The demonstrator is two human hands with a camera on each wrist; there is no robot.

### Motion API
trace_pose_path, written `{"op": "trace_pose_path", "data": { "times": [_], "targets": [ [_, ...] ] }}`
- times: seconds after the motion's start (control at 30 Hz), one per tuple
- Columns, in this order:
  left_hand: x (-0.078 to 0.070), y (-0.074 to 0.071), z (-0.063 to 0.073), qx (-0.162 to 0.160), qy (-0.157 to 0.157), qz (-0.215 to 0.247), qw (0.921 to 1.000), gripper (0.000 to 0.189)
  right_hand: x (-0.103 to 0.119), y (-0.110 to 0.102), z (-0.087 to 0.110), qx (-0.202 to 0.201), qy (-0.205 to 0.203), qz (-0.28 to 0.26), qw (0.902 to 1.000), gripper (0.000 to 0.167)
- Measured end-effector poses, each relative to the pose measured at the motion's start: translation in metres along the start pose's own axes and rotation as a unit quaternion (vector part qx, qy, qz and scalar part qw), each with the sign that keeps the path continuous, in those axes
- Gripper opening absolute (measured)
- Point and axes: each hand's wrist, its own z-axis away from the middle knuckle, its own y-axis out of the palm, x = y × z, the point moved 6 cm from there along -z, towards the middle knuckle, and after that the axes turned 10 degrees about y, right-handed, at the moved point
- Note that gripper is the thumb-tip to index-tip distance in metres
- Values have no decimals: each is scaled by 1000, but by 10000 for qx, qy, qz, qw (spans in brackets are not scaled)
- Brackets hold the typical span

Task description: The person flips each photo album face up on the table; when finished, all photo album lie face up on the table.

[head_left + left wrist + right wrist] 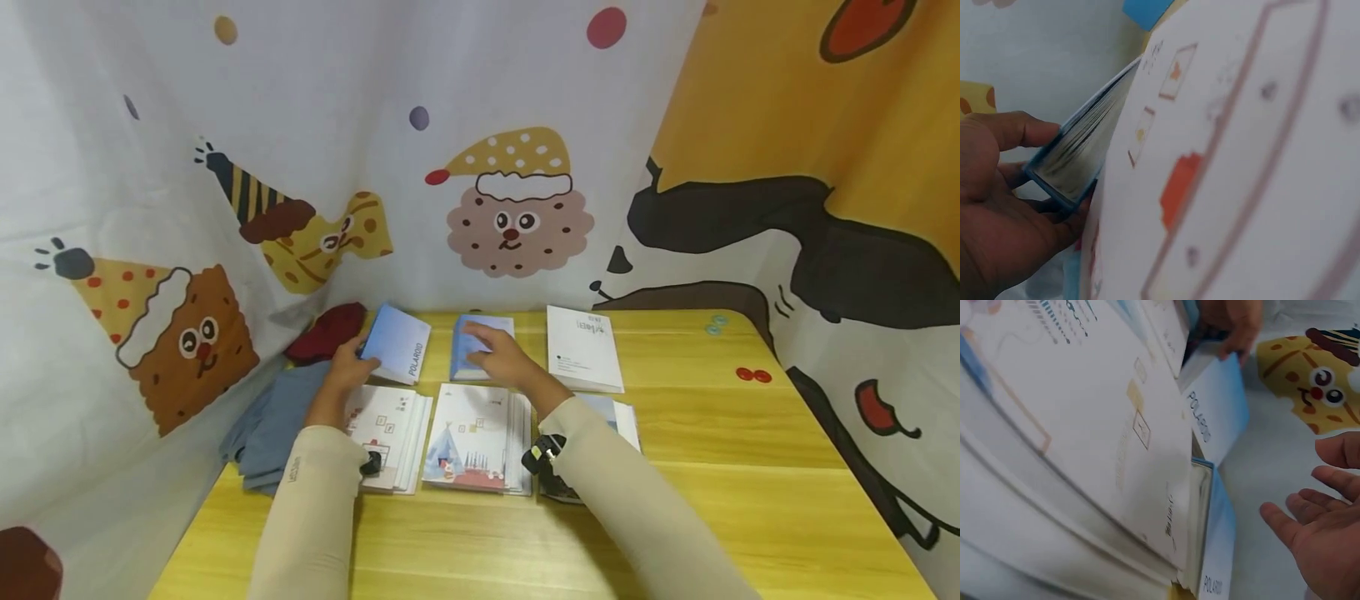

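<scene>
My left hand (343,372) grips the left edge of a blue photo album (401,343) marked POLAROID, tilted at the back of the table. In the left wrist view, the thumb and fingers wrap the spine end of the album (1075,153), whose page edges show. Over a second blue album (459,354) hovers my right hand (506,354). Its fingers (1288,525) are spread and hold nothing in the right wrist view, beside that second album (1217,550). Close in front of the hands lie illustrated white booklets, a left stack (382,433) and a middle stack (468,442).
A white book (585,350) lies at the back right, with another stack (626,421) before it, partly behind my right sleeve. Grey-blue cloth (273,425) and a dark red cloth (326,333) sit at left. Red (753,375) and teal (717,325) small round pieces lie at right. A printed curtain (510,83) borders the table.
</scene>
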Motion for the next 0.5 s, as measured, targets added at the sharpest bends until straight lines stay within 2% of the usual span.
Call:
{"op": "trace_pose_path", "data": {
  "times": [0.2, 0.4, 0.5],
  "targets": [
    [8, 0, 2, 269, -166, -336, 9989, 75, -4, -14, 13, -127, 183, 217, 9995, 55],
    [6, 1, 1, 314, -46, -327, 9990, 76, -8, -27, 24, -133, 403, 411, 9983, 57],
    [1, 3, 1, 321, 108, -557, 9979, 79, -9, -32, 32, -158, 355, 729, 9966, 59]
  ]
}}
